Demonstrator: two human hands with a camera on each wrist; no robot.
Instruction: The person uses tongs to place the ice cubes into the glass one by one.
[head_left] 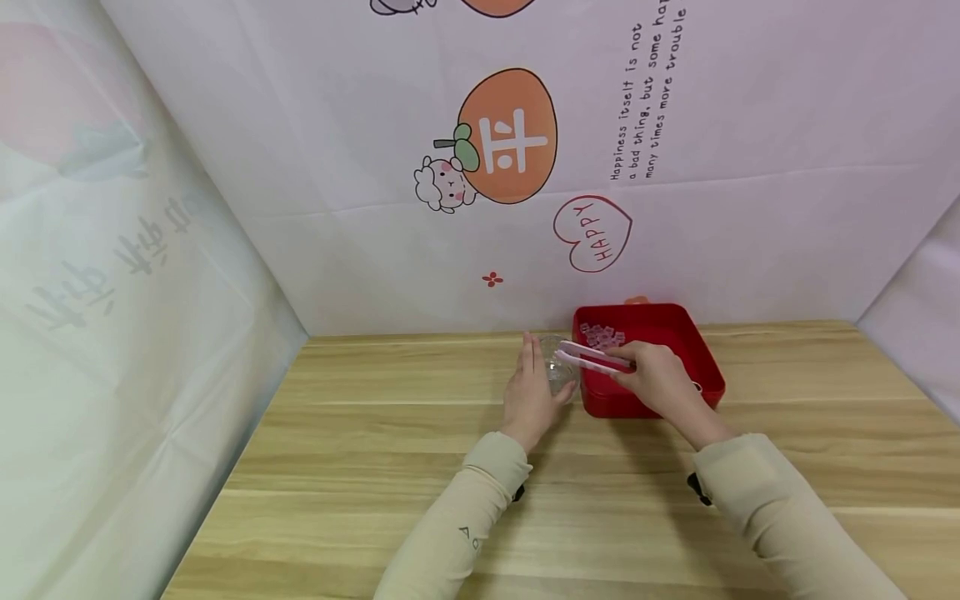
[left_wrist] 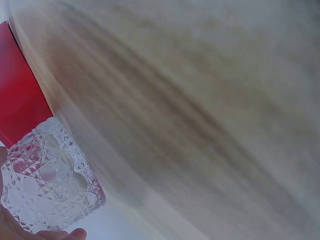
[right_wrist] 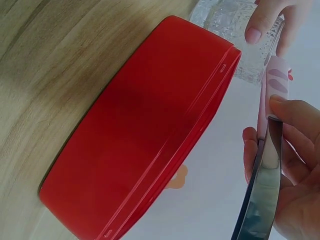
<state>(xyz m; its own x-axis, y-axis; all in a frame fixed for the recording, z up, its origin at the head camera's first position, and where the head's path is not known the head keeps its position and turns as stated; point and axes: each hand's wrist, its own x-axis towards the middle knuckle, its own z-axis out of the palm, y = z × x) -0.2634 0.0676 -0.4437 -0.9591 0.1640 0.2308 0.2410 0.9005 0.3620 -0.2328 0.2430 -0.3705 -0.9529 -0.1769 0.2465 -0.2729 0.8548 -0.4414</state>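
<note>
A cut-glass cup [head_left: 561,382] with a faceted pattern stands left of a red box [head_left: 622,407], close beside it. My left hand [head_left: 528,398] holds the cup, fingers along its left side and thumb at the near right. In my right hand [head_left: 663,382] I pinch a pair of tongs [head_left: 594,358] with pink tips and metal arms. The tongs point left, their tips over the cup's mouth; whether anything is between them is too small to tell. Small clear pinkish pieces [head_left: 602,336] lie at the box's far left inside. The left wrist view shows the cup [left_wrist: 50,180] close up.
The wooden table [head_left: 360,475] ends at a printed white sheet [head_left: 390,250] behind the box and cup. More white sheeting [head_left: 150,275] hangs on the left. A small white curved thing [head_left: 698,387] shows at the box's right side.
</note>
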